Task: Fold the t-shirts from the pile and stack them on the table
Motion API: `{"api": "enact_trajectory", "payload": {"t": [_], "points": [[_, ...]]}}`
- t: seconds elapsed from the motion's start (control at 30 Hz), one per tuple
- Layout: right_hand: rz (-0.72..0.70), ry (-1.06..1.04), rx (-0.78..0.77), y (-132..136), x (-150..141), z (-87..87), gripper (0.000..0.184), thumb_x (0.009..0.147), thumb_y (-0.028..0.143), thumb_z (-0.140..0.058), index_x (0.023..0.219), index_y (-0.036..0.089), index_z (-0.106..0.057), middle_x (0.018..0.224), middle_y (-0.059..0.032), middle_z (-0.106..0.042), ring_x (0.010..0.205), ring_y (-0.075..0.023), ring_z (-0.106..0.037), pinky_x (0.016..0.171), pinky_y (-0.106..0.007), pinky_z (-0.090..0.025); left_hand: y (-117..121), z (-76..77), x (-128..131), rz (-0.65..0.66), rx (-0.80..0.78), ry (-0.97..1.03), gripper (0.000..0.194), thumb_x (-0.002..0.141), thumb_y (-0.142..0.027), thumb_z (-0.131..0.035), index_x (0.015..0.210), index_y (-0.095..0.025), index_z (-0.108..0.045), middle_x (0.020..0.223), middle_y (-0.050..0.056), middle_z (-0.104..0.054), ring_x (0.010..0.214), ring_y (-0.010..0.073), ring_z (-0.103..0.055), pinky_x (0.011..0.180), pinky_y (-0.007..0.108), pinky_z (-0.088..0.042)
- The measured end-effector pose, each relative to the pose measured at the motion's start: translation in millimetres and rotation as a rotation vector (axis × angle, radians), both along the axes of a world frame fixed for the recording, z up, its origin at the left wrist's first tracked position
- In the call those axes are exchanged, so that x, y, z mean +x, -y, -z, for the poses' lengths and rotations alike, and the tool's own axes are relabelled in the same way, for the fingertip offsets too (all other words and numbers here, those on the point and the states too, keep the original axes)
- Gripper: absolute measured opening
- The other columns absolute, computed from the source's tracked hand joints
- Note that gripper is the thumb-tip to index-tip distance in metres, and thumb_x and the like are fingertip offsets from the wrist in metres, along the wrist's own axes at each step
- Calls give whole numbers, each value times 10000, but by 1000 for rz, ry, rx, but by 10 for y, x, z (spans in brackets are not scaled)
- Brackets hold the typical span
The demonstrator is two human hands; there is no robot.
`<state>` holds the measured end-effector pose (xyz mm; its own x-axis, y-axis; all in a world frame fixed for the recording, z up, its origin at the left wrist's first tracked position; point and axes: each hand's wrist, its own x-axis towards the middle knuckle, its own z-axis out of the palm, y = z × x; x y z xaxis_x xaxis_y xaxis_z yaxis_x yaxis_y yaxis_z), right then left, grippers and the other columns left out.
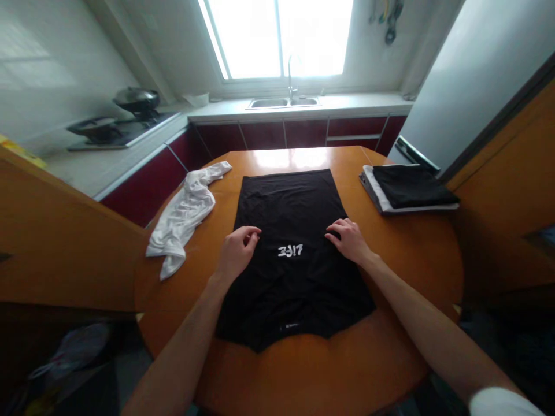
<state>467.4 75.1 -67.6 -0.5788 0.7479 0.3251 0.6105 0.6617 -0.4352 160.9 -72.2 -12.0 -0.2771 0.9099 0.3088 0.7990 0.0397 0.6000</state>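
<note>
Both grips are down on the cloth: the left hand [236, 251] has its fingers curled in, fingertips pinching or pressing at the left side of the black T-shirt with small white lettering [291, 248], and the right hand [349, 240] mirrors it on the right side, fingers bent and knuckles up. Whether either hand has actually gathered a fold of fabric between thumb and fingers, I cannot tell from this angle; each is at least touching the shirt. That shirt lies flat in the middle of the round orange-brown wooden tabletop [390, 277], its long axis running straight away from the person toward the window, the near hem spreading wide by the table's near edge and the far end squared off. So the garment sits directly under and between the hands, the white lettering right between them, and neither hand is nearer than the other; they sit level, about midway along its length. Forearms come in from the lower corners, angling inward, wrists low. Off to the left, touching nothing else, a crumpled white cloth garment [184, 216] sprawls toward the table's edge. At the far right, well apart from the shirt, sits a neat stack of folded dark and light clothes [407, 188]. Beyond, a kitchen counter with a steel sink [281, 103].
</note>
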Motion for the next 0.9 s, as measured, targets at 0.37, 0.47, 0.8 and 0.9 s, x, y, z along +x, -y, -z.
{"api": "enact_trajectory", "payload": {"t": [0.37, 0.47, 0.8, 0.9], "points": [[116, 25, -28, -90, 27, 57, 166, 952, 276, -590, 846, 221, -705, 951, -63, -712, 995, -249, -605, 928, -423, -348, 244, 228, 889, 729, -53, -204, 338, 1001, -257, -559, 1329, -269, -639, 1436, 60, -594, 1346, 236, -531, 1136, 419, -442], [111, 29, -47, -102, 36, 17, 154, 944, 287, -600, 865, 223, -715, 972, -66, -715, 1005, -254, -608, 936, -433, -370, 258, 274, 915, 810, -108, -265, 429, 1015, -313, -549, 1440, -258, -545, 1542, 61, -495, 1467, 255, -397, 1205, 472, -368], [-114, 35, 42, 728, 380, -261, 483, 1021, 181, -320, 1458, 222, -523, 1515, -73, -518, 1436, -214, -412, 1180, -435, -336, 235, 350, 906, 816, -148, -338, 422, 1024, -324, -530, 1442, -261, -545, 1561, 52, -469, 1481, 250, -375, 1221, 492, -348], [-121, 223, 15, 1049, 602, -63, 580, 1044, 316, -362, 1607, 217, -264, 1648, -78, -320, 1542, -237, -216, 1243, -528, -198, 235, 369, 903, 814, -131, -335, 422, 1022, -322, -533, 1440, -268, -547, 1558, 48, -473, 1478, 251, -381, 1216, 495, -357]]}}
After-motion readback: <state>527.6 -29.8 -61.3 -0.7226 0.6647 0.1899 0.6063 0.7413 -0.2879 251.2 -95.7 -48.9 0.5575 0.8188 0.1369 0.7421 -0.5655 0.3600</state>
